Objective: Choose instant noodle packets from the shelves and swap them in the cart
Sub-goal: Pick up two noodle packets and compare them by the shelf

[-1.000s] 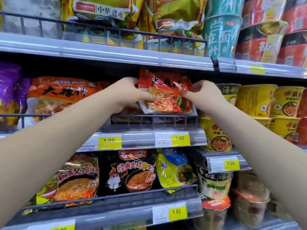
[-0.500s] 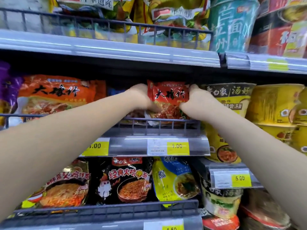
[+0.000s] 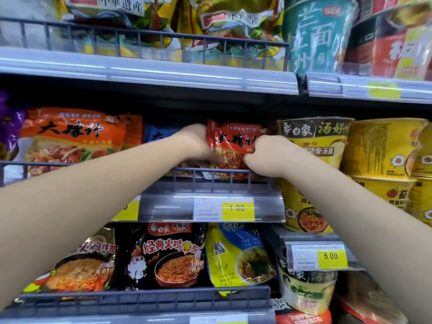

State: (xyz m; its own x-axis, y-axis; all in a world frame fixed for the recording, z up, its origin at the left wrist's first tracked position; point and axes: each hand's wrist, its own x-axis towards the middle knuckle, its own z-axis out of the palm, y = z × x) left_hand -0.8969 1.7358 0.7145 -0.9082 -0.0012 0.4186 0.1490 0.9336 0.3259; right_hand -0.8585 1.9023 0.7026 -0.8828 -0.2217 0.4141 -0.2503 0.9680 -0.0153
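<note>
Both my hands are clamped on one red instant noodle packet (image 3: 233,145) in the head view; my left hand (image 3: 198,146) grips its left edge with the fingers curled round it, and my right hand (image 3: 264,155) pinches its right side with curled fingers; the hands sit close together, with only the packet's printed front between them; the packet stands roughly upright on the middle shelf, its lower edge behind the grey wire rail (image 3: 233,181) and directly above a yellow price tag reading 1.00 (image 3: 237,208); to its left, past a partly hidden blue packet (image 3: 159,134), leans a larger orange noodle packet (image 3: 70,139); just beside it on the right stands a yellow noodle cup (image 3: 313,146), with more yellow cups further right; on the shelf below sit a black noodle packet (image 3: 168,256) and a yellow-and-blue packet (image 3: 238,256), side by side, touching; a price tag reading 5.00 (image 3: 330,256) hangs lower right; a teal noodle cup (image 3: 315,36) stands on the top shelf.
</note>
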